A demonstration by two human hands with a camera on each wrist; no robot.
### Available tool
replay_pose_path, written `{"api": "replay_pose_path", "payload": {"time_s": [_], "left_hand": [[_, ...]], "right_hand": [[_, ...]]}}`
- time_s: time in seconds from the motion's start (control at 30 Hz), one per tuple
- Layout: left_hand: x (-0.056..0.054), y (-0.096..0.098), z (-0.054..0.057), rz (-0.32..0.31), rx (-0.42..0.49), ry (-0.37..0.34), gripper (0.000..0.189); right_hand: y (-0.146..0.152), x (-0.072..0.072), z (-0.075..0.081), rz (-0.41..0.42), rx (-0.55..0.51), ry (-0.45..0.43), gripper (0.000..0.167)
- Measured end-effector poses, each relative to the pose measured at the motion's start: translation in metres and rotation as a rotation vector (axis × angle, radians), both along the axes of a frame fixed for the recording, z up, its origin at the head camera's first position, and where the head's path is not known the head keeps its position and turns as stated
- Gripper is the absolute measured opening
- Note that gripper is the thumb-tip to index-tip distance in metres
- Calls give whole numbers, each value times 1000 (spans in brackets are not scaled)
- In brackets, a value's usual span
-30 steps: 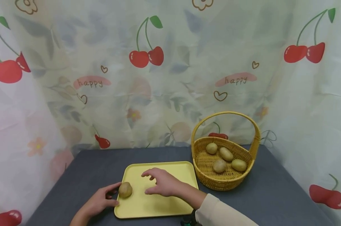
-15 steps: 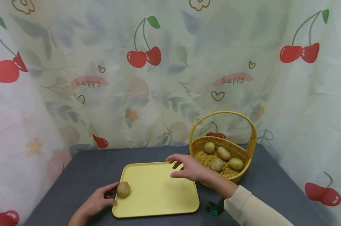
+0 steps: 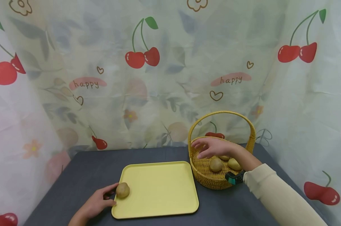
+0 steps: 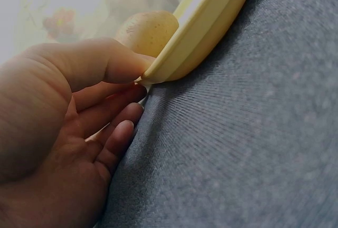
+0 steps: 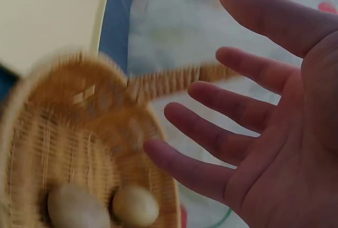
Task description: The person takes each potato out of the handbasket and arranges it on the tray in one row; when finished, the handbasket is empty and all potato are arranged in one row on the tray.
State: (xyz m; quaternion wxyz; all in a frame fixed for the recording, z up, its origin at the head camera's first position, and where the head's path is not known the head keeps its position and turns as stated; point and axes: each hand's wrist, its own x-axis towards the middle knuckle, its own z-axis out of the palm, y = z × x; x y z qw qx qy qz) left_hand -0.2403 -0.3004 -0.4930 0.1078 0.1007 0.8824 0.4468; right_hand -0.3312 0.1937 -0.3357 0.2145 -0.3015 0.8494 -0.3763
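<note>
A yellow tray (image 3: 156, 190) lies on the dark cloth, with one potato (image 3: 122, 190) at its left edge. My left hand (image 3: 94, 202) holds the tray's left rim beside that potato. In the left wrist view, the thumb (image 4: 119, 63) is at the rim and the other fingers bend beneath it. My right hand (image 3: 213, 147) is over the wicker basket (image 3: 213, 183), fingers spread and nothing in them. Below it, potatoes (image 3: 216, 164) lie in the basket; the hand and forearm partly hide them. The right wrist view shows the open palm (image 5: 285, 149) above the basket.
The basket's tall arched handle (image 3: 222, 112) rises around the right hand. A dark-blue cloth (image 3: 100, 166) covers the table. Behind and at the sides hangs a curtain (image 3: 170, 103) printed with cherries. A black band with a teal part (image 3: 233, 178) is on the right wrist.
My right hand has moved from above the tray, rightward and away from me, to over the basket, with fingers still spread. The left hand stays at the tray's rim beside the potato.
</note>
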Motion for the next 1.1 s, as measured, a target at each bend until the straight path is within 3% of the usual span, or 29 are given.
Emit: {"api": "replay_pose_path", "payload": {"time_s": [0.4,0.57,0.67,0.8,0.97,1.1], "left_hand": [[2,-1,0,1,17,-1,69],[1,-1,-1,9,19,-6,69],[0,0,-1,19,17,-8,69],[0,0,-2,35,11,-1,69],[1,1,-1,40,6,-1,69],[2,1,-1,30,16,1,69]], "right_hand": [[41,-31,-41,-168,98,-65,63],[45,-35,-52,-226,174,-118,59],[45,-34,-60,-216,213,-134,51],[43,-31,-69,-153,261,-91,41],[44,-28,-77,-109,298,32,29],[44,-25,-81,-103,326,117,34]]}}
